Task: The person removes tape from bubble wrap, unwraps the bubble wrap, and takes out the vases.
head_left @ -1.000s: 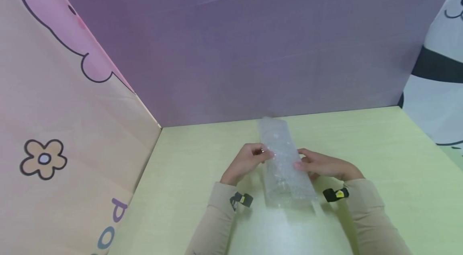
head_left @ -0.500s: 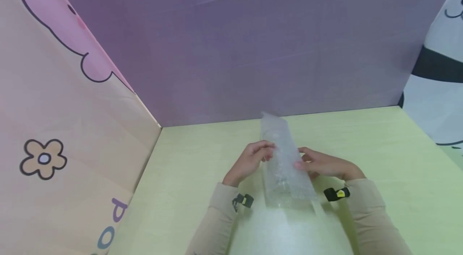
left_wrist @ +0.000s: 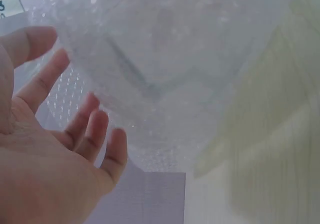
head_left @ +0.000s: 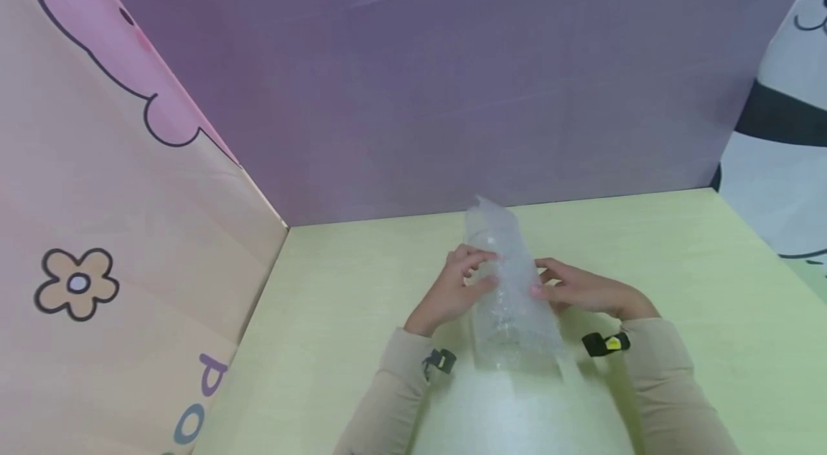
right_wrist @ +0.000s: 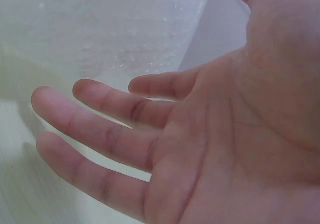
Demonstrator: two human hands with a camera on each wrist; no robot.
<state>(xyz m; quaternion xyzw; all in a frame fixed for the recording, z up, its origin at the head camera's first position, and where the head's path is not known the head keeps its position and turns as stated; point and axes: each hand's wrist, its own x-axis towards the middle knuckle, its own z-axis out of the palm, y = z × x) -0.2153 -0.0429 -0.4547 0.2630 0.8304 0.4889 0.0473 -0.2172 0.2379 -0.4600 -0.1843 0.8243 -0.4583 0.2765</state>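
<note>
A long folded bundle of clear bubble wrap lies lengthwise on the pale table, its far end lifted in a point. My left hand is at its left side, thumb and fingers spread apart at the plastic's edge. In the left wrist view, the fingertips of that hand come right up to the wrap, and a dark angled line shows dimly through the layers. On the right side, my right hand has its thumb against the bundle; its other fingers extend fairly straight below the plastic in the right wrist view.
The pale yellow-green table meets a purple backdrop at its far edge. A printed panel with a flower stands on the left, and a panda print on the right.
My left hand has loosened from its pinch on the wrap and spread its fingers, shifting slightly right. The far corner of the wrap has risen. The right hand has barely moved.
</note>
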